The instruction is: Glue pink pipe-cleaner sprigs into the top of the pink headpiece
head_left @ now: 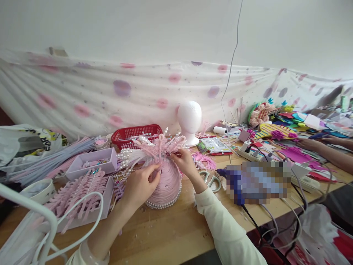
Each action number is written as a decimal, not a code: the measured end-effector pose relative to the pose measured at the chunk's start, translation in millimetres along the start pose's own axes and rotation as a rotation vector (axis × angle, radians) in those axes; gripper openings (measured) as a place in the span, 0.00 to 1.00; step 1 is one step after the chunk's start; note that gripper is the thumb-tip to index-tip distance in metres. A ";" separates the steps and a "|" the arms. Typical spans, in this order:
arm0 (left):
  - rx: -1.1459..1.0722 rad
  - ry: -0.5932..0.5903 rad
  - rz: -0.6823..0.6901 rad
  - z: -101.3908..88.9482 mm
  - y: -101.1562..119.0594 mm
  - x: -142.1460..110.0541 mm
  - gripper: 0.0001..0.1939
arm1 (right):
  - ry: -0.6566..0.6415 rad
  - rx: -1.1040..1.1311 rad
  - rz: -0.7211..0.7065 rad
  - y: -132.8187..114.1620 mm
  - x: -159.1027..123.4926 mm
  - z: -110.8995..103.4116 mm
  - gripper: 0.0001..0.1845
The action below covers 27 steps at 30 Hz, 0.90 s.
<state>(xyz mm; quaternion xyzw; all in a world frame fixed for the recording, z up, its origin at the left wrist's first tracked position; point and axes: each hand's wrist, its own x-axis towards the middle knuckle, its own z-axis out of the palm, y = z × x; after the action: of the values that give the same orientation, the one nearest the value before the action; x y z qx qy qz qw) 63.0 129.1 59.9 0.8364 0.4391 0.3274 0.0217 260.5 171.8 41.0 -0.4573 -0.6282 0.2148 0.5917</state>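
Note:
A pink dome-shaped headpiece [167, 186] with a pearl trim at its base stands on the wooden table [171, 232]. Pink pipe-cleaner loops and pearl sprays [154, 147] fan out from its top. My left hand [139, 186] is curled against the dome's left side, fingers pinching at the base of the loops. My right hand [183, 160] pinches the decoration from the right, near the top. Both hands touch the headpiece.
A red basket [136, 133] and a white foam head [189, 119] stand behind. Lilac boxes [93, 162] of pink parts lie left, scissors [211, 180] right. Another person's arms [328, 149] reach over colourful felt scraps at far right. Cables trail off the front edge.

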 end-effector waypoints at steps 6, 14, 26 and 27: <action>-0.017 0.028 0.031 2.7 -2.6 -0.4 0.15 | -0.023 0.009 0.015 -2.6 0.6 2.3 0.06; -0.034 0.031 0.044 4.1 -3.3 -0.7 0.15 | -0.018 -0.031 -0.006 -9.4 1.0 3.2 0.03; 0.249 0.037 0.098 4.3 8.0 4.0 0.21 | -0.010 -0.035 -0.003 -5.8 1.2 7.3 0.05; 0.283 0.018 0.109 4.3 9.2 5.0 0.21 | -0.008 -0.027 0.003 -5.3 0.9 7.6 0.04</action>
<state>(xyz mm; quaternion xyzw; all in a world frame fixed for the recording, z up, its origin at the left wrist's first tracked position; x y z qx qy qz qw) 74.1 128.3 62.2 0.8507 0.4352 0.2702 -0.1182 251.8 172.0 44.2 -0.4654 -0.6327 0.2090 0.5825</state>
